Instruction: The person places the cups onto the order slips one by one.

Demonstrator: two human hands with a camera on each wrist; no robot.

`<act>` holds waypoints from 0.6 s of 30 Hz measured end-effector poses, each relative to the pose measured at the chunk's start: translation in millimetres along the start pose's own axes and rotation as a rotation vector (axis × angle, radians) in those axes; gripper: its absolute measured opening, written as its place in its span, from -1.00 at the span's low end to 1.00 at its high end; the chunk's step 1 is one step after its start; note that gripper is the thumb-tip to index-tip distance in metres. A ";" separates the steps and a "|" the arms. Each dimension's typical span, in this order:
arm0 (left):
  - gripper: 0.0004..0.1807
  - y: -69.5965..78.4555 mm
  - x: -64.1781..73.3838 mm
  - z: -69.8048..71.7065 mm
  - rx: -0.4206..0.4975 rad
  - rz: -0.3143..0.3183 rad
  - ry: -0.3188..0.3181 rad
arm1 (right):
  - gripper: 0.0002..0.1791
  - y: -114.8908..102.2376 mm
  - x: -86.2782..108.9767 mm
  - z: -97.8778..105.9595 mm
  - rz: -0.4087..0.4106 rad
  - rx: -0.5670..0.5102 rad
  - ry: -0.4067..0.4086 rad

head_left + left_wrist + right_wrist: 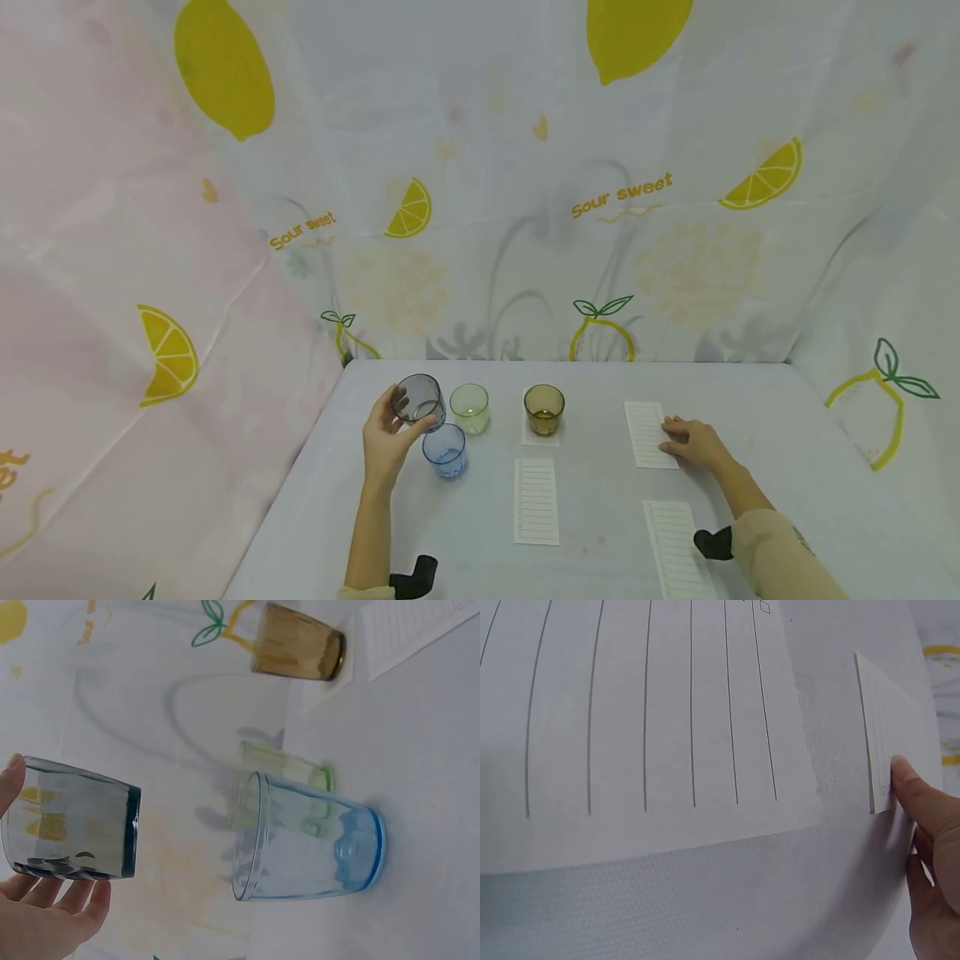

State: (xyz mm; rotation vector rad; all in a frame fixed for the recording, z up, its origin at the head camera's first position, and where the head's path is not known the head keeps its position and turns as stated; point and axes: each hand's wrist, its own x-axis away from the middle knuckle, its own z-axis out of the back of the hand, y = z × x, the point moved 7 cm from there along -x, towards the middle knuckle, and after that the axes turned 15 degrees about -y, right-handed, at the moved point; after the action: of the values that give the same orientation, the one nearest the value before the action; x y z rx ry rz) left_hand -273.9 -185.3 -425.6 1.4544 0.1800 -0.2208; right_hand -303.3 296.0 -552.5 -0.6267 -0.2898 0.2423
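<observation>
gray glass (420,398) hangs above the bench (600,542) at far left, mouth up, clamped in the left grip (386,437); the right grip (699,442), apart, touches the far card (647,435), well right of the glass.

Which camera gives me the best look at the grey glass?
The left wrist view: the grey glass looks largest there, seen side-on down to its dark base, held in the left hand. The head view shows it smaller, with its open rim in view. The right wrist view doesn't show it.
</observation>
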 end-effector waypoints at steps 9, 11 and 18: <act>-0.16 5.7 -9.4 -23.5 0.001 -0.048 -0.064 | -0.42 -1.2 -0.7 0.5 0.000 -0.002 0.010; -0.15 6.0 -11.6 -30.0 0.001 -0.051 -0.077 | -0.43 -2.4 -0.2 0.9 -0.002 0.002 0.011; -0.12 7.9 -20.4 -55.0 0.018 -0.076 -0.137 | -0.45 -3.9 0.0 1.3 -0.014 0.004 0.014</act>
State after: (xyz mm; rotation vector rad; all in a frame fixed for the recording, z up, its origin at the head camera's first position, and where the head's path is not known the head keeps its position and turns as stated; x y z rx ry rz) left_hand -290.9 -128.9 -418.8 1.4463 0.1222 -0.3837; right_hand -303.2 293.6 -549.1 -0.6222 -0.2798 0.2248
